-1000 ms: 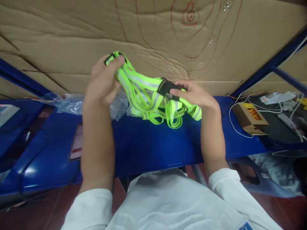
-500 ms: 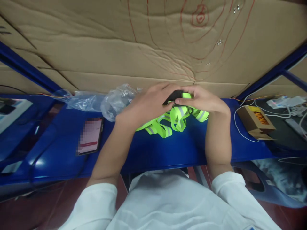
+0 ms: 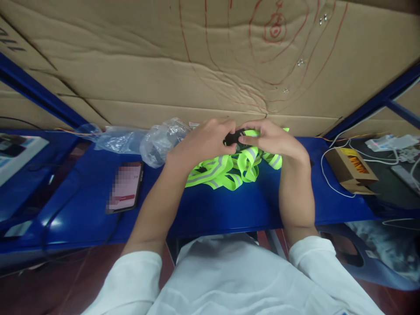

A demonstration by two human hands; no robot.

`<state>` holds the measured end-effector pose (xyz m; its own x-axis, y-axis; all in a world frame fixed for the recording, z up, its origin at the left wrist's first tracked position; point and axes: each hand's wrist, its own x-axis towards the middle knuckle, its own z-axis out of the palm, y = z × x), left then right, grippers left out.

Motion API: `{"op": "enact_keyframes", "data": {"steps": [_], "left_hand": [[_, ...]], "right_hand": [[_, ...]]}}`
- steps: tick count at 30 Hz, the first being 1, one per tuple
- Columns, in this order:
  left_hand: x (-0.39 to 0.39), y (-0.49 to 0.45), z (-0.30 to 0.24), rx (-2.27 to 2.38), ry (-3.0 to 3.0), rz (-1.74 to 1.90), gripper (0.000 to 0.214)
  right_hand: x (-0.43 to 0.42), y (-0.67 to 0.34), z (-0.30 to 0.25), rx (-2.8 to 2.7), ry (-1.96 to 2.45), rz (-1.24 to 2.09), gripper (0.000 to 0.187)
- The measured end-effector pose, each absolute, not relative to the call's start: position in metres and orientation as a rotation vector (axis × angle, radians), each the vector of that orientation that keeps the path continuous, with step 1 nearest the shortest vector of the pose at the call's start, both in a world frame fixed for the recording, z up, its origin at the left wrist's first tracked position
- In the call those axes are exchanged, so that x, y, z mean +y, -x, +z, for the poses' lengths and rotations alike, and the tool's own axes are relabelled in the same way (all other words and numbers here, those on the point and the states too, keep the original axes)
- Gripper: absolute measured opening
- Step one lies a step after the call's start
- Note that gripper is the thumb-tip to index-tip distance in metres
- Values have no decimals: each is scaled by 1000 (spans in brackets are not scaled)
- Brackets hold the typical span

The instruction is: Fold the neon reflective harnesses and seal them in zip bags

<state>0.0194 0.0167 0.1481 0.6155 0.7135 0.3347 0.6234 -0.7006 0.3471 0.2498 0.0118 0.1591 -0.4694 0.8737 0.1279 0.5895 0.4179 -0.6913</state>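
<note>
Between my two hands is a black buckle, dark and partly covered by fingers. My left hand pinches its left end, and my right hand holds its right end with the thumb across the front. Bright yellow-green reflective straps with grey stripes run from around the buckle. They lie in loose loops on the blue table beneath my hands. Part of the strap under my right palm is hidden.
Clear plastic bags lie left of my hands against the cardboard wall. A phone rests nearer on the left. To the right stand a small open cardboard box and a white cable.
My left fingers have curled back and the black buckle shows more fully between my hands. More of the green strap is visible below my left hand.
</note>
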Motion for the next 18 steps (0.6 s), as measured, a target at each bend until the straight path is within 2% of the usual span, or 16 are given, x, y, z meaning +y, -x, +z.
{"op": "enact_keyframes", "data": {"steps": [2, 6, 12, 18], "left_hand": [[20, -14, 147, 1016, -2597, 652, 33], [20, -4, 153, 958, -2570, 593, 70], [26, 17, 162, 1053, -2502, 620, 47], [43, 48, 164, 984, -2211, 1078, 32]], "right_hand": [[12, -256, 162, -2183, 1245, 806, 29], [11, -269, 171, -2126, 1185, 785, 31], [11, -288, 171, -2120, 1265, 869, 31], [3, -311, 172, -1753, 1104, 956, 36]]}}
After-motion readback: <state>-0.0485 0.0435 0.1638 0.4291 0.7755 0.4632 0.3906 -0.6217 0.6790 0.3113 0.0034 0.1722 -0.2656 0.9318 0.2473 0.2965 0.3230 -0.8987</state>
